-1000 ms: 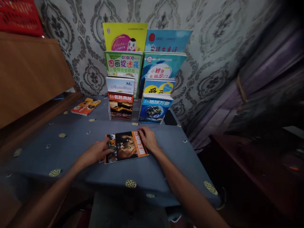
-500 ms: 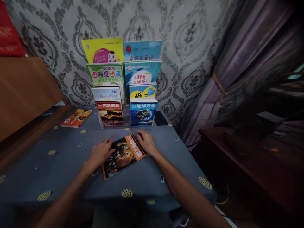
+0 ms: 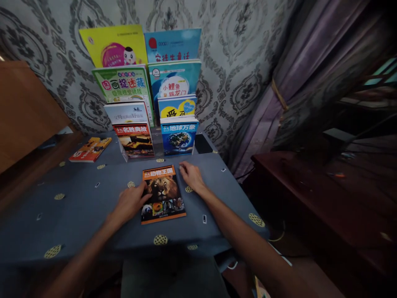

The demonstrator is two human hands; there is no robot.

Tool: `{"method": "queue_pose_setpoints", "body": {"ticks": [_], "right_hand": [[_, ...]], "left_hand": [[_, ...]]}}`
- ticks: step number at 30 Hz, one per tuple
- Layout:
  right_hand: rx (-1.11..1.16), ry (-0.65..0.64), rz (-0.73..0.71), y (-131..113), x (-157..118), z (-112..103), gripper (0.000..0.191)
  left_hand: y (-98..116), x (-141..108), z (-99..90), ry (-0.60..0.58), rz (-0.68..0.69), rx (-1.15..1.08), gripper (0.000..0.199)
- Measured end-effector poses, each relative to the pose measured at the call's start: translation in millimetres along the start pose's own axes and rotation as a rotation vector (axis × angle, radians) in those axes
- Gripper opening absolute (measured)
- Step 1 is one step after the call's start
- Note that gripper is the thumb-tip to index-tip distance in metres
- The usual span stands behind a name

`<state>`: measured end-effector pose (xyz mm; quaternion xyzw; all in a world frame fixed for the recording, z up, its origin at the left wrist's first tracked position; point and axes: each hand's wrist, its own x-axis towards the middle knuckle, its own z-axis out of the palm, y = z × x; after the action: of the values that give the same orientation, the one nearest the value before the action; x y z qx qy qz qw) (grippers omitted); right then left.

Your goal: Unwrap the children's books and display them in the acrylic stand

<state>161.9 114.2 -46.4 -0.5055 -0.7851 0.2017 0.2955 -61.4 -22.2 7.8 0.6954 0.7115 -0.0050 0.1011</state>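
Note:
A children's book with a lion on its cover point(image 3: 163, 188) lies flat on the table, its title side away from me. My left hand point(image 3: 132, 201) rests at its left edge, thumb and forefinger apart and touching the cover. Just off the book's upper right corner, my right hand point(image 3: 191, 176) lies on the cloth, fingers loosely bent and apart, holding nothing. Behind the book stands a tiered clear rack point(image 3: 124, 156) with several books in two columns. Its front row has a red-topped book point(image 3: 135, 140) and a blue globe book point(image 3: 179, 138).
An orange book point(image 3: 90, 150) lies at the table's far left, near a wooden panel point(image 3: 27, 111). A black phone-like slab point(image 3: 203, 143) sits right of the rack. Patterned cloth covers the table point(image 3: 93, 223). A purple curtain point(image 3: 260, 120) and dark red furniture point(image 3: 297, 198) stand to the right.
The lion book has turned from a slant to nearly square with me, my left hand still on it. My right hand stays by its upper right corner. The view has shifted slightly.

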Motion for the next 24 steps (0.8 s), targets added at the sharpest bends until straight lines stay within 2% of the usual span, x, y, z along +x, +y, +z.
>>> {"method": "queue_pose_setpoints", "body": {"ticks": [4, 7, 11, 18, 21, 24], "right_hand": [[0.005, -0.040, -0.008, -4.1, -0.9, 4.0, 0.029], [0.021, -0.041, -0.013, -5.6, -2.1, 4.5, 0.030], [0.053, -0.043, -0.025, -6.6, -4.4, 5.3, 0.030], [0.201, -0.025, 0.009, -0.3, 1.1, 10.7, 0.028], [0.301, -0.037, 0.029, 4.2, 4.8, 12.2, 0.027], [0.358, -0.046, 0.016, 7.2, 6.7, 12.3, 0.025]], "left_hand": [[-9.8, 6.7, 3.9, 0.128, 0.077, -0.042, 0.031], [-20.9, 17.8, 11.7, 0.167, 0.171, -0.163, 0.041], [-29.0, 32.0, 16.8, 0.131, 0.211, -0.258, 0.046], [-26.8, 39.9, 7.7, 0.033, 0.271, -0.269, 0.050], [-25.1, 41.3, 5.2, 0.019, 0.286, -0.207, 0.048], [-13.2, 40.6, 2.3, 0.012, 0.245, -0.048, 0.044]]}}
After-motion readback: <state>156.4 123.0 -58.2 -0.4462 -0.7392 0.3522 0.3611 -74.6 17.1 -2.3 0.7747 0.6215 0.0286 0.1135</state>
